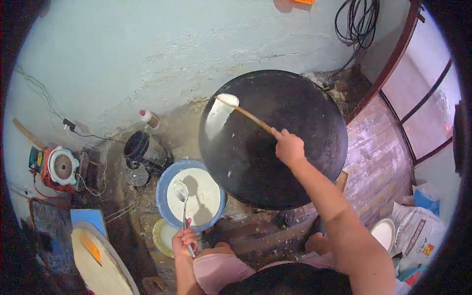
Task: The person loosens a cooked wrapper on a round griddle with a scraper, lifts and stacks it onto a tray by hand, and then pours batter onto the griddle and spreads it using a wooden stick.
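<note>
My right hand (289,147) is closed around the handle of a wooden batter spreader (254,119). Its far end meets a puddle of white batter (228,100) at the upper left of a large round black griddle (280,167). From there a thin streak of batter runs down the griddle's left side. In my left hand (185,240) is a metal ladle (182,191), gripped by its handle. The ladle's bowl, coated with batter, is over a blue basin (161,189) of white batter (206,189), beside the griddle. I cannot tell whether the bowl touches the batter.
A pale bowl (164,236) is partly under the basin's front edge. To the left stand a black container (136,145), a blower (63,166) with cords, and a round pale board (101,260). At right lie a white bowl (383,233) and printed bags (418,231).
</note>
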### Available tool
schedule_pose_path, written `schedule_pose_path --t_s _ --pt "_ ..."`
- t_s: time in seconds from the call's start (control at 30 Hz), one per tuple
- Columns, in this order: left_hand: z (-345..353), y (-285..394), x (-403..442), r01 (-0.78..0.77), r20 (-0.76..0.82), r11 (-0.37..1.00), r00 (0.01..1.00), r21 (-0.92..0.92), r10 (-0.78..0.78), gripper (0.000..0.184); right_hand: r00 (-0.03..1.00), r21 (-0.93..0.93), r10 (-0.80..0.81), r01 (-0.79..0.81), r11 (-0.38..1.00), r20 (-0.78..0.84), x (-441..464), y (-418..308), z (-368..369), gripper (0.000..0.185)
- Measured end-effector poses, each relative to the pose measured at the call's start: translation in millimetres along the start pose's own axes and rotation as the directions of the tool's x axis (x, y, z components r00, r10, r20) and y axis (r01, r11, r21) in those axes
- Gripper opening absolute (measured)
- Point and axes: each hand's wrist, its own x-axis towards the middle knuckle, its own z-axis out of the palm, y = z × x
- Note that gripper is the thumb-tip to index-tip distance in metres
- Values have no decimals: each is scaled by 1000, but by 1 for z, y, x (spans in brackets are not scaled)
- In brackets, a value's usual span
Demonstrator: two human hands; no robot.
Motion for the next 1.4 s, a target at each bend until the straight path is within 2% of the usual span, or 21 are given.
schedule_pose_path --t_s 0.07,0.13,0.2,0.27,0.3,0.33,0.47,0.53,0.63,0.73,0.8,0.83,0.87,0.93,0.97,1.07,1.13,1.17,1.27,1.33,1.4 --pt "1 3 -1 -3 -22 999 1000 36 4 30 995 234 85 -73 970 -44 -1 -9 1 38" --pt "0 2 0 -16 -19 1000 1000 15 16 30 994 430 26 22 902 -107 -15 -27 12 36" --pt "-1 3 4 -22 -34 1000 999 7 22 30 996 297 -85 72 952 30 -25 -46 5 40" --pt "-3 3 3 -34 -65 999 997 0 34 30 992 41 -127 128 991 -9 2 -28 17 38" --pt "-2 2 2 -30 -68 1000 997 -8 30 30 980 -6 -97 98 995 -176 16 -13 27 36" --pt "-1 3 1 -27 -69 1000 997 -16 26 30 947 45 -118 138 989 -298 26 0 26 34" --pt "-5 8 2 -18 -64 1000 998 -1 18 30 985 400 87 -19 917 -152 3 -22 26 33" --pt "-9 12 5 -32 -59 999 998 3 32 30 998 219 -51 41 975 41 -14 -32 7 43" --pt "-11 12 5 -53 -79 998 995 37 56 31 995 -47 30 -35 998 -92 18 11 17 44" --pt "-11 16 4 -44 -69 999 997 17 46 31 982 145 145 -128 981 -118 25 7 11 42" --pt "-17 19 9 -33 -59 999 998 5 33 32 961 354 133 -41 934 -241 11 -10 34 41" --pt "-22 23 12 -31 -48 999 998 24 32 32 993 366 90 -56 929 -76 3 -31 8 45" --pt "-25 26 14 -31 -42 999 999 43 33 32 999 258 -8 18 966 -43 3 -38 11 41" --pt "-19 22 9 -13 -29 997 999 75 15 32 965 -41 -131 126 991 -225 28 -18 31 35" --pt "-10 14 5 2 -37 999 999 44 -1 31 985 -97 -11 -6 995 -171 44 -7 23 29" --pt "-19 26 5 33 -13 999 999 19 -33 31 983 36 145 -142 989 -112 43 11 6 37" --pt "-25 31 11 62 20 998 998 13 -62 30 950 291 196 -121 949 -244 18 2 29 40" --pt "-24 31 12 38 -4 999 999 21 -38 30 979 289 196 -174 941 -49 3 -14 12 43" --pt "-13 23 12 29 -58 999 998 -41 -31 29 998 45 69 -69 997 12 4 -11 11 46" --pt "-10 17 7 -27 -71 999 997 43 30 28 985 -86 121 -132 988 -121 27 28 13 43" --pt "-14 24 9 16 -59 999 998 38 -14 27 975 -36 173 -179 983 -139 28 35 8 43"
